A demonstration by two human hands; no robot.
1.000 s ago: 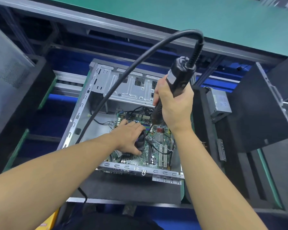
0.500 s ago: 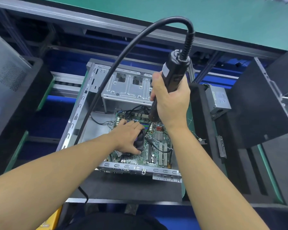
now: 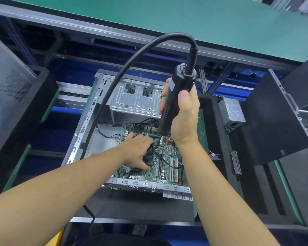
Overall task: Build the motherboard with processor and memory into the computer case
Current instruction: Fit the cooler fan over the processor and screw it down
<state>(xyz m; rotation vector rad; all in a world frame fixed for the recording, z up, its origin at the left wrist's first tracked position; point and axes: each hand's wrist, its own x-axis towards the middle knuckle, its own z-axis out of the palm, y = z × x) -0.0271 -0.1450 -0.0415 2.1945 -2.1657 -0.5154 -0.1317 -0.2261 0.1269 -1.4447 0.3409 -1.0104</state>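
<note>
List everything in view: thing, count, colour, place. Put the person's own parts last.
computer case: one, silver-grey, open, centre, on black foam.
motherboard: one, green, inside the case.
cooler fan: one, black, on the motherboard, under the left hand.
drive cage: one, silver, far end of the case.
electric screwdriver: one, black, upright over the motherboard.
screwdriver cable: one, black, arching left from the tool's top.
power supply: one, grey, right of the case.
green mat: one, bench at top.
left hand: one, resting on the cooler fan.
right hand: one, gripping the electric screwdriver.
</note>
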